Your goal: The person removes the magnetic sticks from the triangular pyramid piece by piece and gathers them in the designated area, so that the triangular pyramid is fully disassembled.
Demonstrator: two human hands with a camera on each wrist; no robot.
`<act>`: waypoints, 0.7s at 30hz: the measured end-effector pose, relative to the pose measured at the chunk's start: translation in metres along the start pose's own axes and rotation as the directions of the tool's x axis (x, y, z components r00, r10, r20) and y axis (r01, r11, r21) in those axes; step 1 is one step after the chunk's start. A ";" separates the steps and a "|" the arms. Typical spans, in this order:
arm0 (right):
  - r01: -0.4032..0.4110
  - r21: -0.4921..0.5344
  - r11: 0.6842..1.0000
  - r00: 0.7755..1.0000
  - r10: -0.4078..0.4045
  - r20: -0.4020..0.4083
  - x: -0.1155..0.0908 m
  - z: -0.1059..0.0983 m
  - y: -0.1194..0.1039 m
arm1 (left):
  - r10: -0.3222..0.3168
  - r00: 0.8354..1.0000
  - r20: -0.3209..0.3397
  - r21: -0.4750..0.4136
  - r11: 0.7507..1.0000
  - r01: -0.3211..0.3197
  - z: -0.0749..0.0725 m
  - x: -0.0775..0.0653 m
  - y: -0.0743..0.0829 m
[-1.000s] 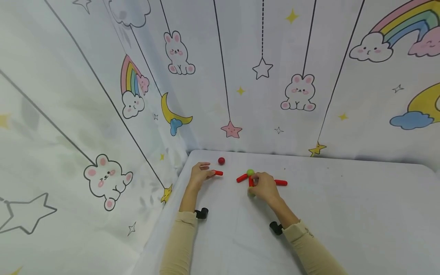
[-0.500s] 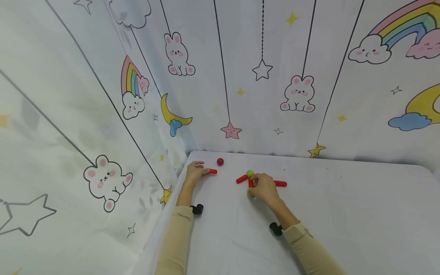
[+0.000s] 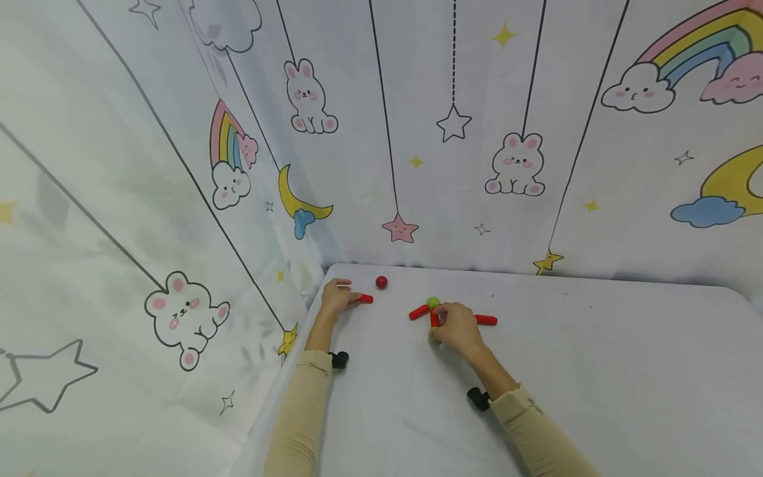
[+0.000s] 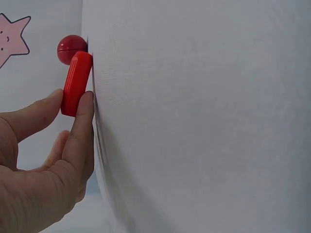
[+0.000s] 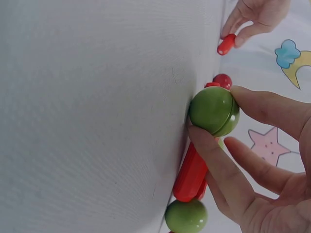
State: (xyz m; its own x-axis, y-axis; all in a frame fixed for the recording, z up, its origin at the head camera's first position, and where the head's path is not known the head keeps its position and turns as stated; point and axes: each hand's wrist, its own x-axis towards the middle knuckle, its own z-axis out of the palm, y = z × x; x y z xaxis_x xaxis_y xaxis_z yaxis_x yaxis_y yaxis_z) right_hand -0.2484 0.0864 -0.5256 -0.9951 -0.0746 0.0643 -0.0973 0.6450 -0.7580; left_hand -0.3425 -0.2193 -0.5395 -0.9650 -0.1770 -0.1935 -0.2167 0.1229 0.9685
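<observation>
At the table's far left, my left hand (image 3: 336, 299) pinches a short red rod (image 4: 77, 83) between thumb and fingers. A red ball (image 3: 381, 283) lies just beyond it. My right hand (image 3: 462, 328) is over a group of red rods and green balls near the middle. In the right wrist view, thumb and a finger pinch a green ball (image 5: 212, 111). Beside those fingers is a red rod (image 5: 191, 175), with a second green ball (image 5: 186, 216) past its end. Another red rod (image 3: 419, 312) points left from the far green ball (image 3: 433, 303). My right fingers partly hide the group.
One red rod (image 3: 486, 320) shows to the right of my right hand. The white-covered table (image 3: 596, 371) meets a printed curtain (image 3: 465, 192) along its back edge and another curtain (image 3: 197, 252) on the left.
My left hand has drawn left, away from the group, with the red rod in its fingers. My right hand stays in the same place on the green ball.
</observation>
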 end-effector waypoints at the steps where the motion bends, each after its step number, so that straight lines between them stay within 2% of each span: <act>1: -0.002 0.002 1.000 1.000 0.002 0.000 0.000 0.000 0.000 | -0.003 1.000 -0.002 -0.013 1.000 0.003 0.000 0.001 -0.001; 6: 0.001 0.001 1.000 1.000 -0.001 0.004 -0.002 0.000 -0.001 | 0.002 1.000 -0.020 -0.027 1.000 -0.002 -0.001 0.003 -0.004; 14: 0.009 -0.009 1.000 1.000 -0.009 0.003 0.000 0.002 0.002 | 0.027 0.999 -0.032 0.035 0.999 -0.026 -0.001 0.003 -0.006; 21: 0.009 -0.025 1.000 1.000 -0.009 0.005 0.000 0.001 0.002 | 0.015 0.999 -0.046 0.092 0.996 -0.011 0.002 0.005 -0.004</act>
State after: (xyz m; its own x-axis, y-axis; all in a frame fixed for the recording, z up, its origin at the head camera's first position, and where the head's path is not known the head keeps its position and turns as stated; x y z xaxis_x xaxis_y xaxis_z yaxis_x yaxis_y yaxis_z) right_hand -0.2490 0.0871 -0.5275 -0.9941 -0.0847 0.0677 -0.1070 0.6627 -0.7412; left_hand -0.3466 -0.2187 -0.5448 -0.9603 -0.2197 -0.1717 -0.2191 0.2137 0.9520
